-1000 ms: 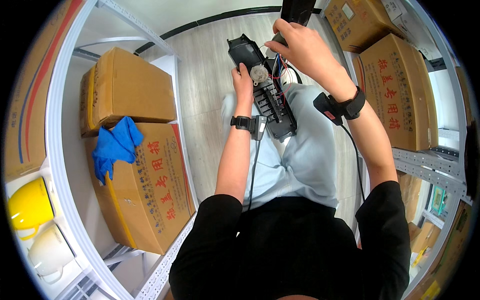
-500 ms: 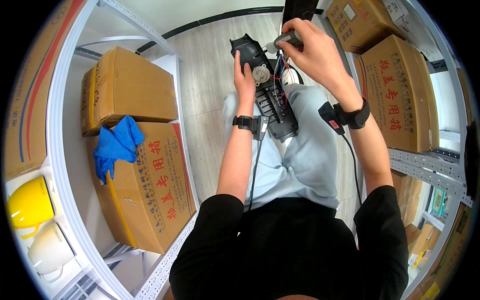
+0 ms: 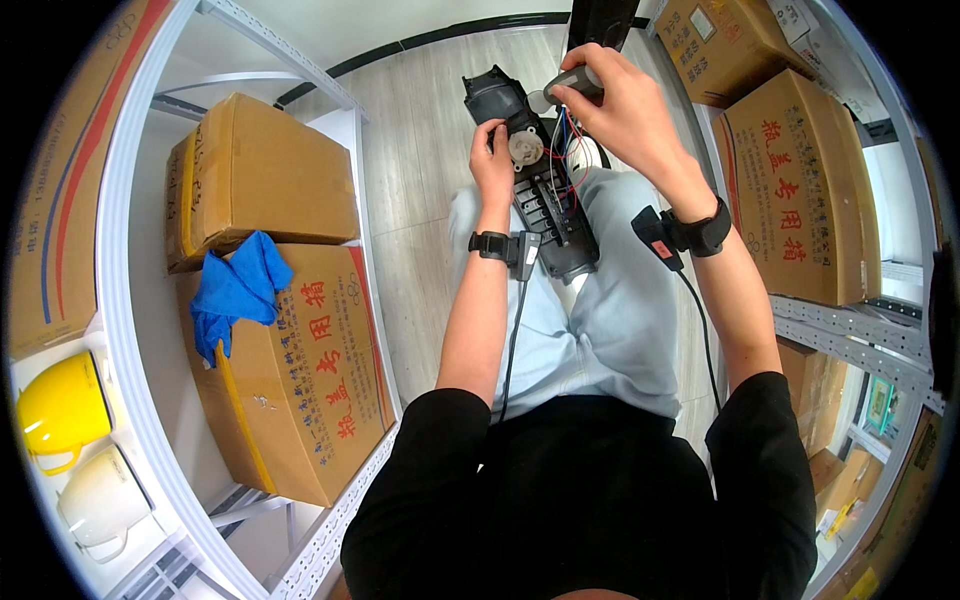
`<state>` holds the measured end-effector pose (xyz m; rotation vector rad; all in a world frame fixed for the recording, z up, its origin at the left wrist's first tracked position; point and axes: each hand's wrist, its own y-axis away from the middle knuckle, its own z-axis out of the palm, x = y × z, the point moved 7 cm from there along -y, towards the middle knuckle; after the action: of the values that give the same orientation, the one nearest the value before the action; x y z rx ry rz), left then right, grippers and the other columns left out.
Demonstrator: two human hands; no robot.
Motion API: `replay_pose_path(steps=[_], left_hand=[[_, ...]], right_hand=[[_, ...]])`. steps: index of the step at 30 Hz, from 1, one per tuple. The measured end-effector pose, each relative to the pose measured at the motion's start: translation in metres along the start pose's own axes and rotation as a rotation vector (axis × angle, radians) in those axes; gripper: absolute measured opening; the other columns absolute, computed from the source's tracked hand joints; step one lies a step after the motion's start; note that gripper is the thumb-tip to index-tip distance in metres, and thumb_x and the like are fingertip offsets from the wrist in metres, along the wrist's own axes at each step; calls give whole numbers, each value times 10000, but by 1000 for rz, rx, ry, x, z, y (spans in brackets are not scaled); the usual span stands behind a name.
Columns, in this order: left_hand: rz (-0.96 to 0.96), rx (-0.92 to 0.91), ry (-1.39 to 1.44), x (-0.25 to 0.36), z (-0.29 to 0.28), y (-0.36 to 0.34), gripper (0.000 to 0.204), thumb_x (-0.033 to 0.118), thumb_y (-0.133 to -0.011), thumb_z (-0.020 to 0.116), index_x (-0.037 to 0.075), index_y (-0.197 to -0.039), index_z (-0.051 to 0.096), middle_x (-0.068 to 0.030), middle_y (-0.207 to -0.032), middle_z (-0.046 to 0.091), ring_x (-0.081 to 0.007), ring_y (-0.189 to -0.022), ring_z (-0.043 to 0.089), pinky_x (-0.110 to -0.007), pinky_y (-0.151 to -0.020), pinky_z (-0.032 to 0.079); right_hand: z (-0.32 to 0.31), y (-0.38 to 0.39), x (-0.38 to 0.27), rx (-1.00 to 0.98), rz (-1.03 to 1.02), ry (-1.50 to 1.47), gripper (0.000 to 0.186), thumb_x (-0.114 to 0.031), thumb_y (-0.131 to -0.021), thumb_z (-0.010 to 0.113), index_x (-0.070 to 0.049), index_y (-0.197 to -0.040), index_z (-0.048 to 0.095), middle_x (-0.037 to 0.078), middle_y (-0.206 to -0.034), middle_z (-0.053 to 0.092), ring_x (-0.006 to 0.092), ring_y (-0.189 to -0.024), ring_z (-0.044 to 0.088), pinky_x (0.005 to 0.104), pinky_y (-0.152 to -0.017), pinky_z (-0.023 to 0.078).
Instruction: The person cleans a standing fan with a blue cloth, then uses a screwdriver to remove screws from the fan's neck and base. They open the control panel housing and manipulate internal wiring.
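A long black plastic housing [image 3: 500,95] rests across my knees, tilted, with a row of ribs in its lower half. A round, pale translucent part [image 3: 526,148] sits midway along it, and thin red, blue and white wires [image 3: 571,150] run beside it. My left hand [image 3: 490,172] grips the housing's left edge next to the round part, fingers bent. Above the far right side, my right hand [image 3: 632,112] is closed round a dark grey cylindrical piece [image 3: 580,82] with a pale rounded end. Whether the wires join that piece I cannot tell.
White metal shelving [image 3: 340,130] with cardboard boxes [image 3: 285,170] stands on my left, a blue cloth [image 3: 238,290] draped over them. More boxes [image 3: 785,190] fill the right shelves. Yellow [image 3: 65,405] and white mugs [image 3: 102,505] sit at lower left. Black wrist straps trail cables [image 3: 512,345].
My left fingers, earlier stretched along the housing, are now bent at its edge. The right hand and grey piece have shifted slightly downward in the picture.
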<state>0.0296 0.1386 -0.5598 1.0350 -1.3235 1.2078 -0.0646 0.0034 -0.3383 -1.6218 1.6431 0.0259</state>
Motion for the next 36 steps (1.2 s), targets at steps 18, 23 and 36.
replay_pose_path(steps=[18,23,36], left_hand=[[-64,-17,86,4,0,-1,414,176,-982,427,131,-1394,419,-73,-1451,395,-214,-1305,393,-313,-1058,304],[-177,-57,245,-1,5,4,572,215,-988,437,135,-1483,162,-112,-1509,266,-220,-1352,304,-330,-1093,245],[-402,-357,556,-12,11,34,384,45,-825,681,-2,-1163,506,-91,-1083,618,-202,-972,616,-332,-856,491]], right_hand=[[-47,33,4,79,132,-56,245,-151,-788,713,-50,-983,604,82,-831,625,165,-646,611,271,-598,508],[-56,61,6,68,195,-134,234,-129,-792,709,-29,-977,606,78,-825,622,153,-654,594,263,-581,498],[-38,106,-5,52,171,-70,217,-109,-800,713,-21,-961,599,89,-834,613,163,-648,619,270,-575,512]])
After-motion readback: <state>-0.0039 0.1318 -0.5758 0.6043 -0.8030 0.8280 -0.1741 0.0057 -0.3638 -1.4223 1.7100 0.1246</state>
